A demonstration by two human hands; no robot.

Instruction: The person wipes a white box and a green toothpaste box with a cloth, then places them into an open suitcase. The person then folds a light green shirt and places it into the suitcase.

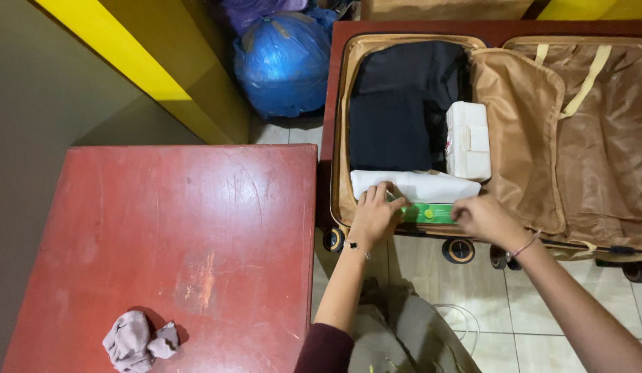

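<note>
Fingers half-covering green packet — suitcase cropped

You have a flat green packet lying along the near edge of the open suitcase — long side running left to right, a small yellow dot on its top face. It sits level, tucked low against the near wall. Just behind it, touching, lies a white folded packet, wider than the green one and slightly creased, also flat. Both rest in the left compartment — in front of the dark folded clothes and the white rectangular box beside them.
</note>
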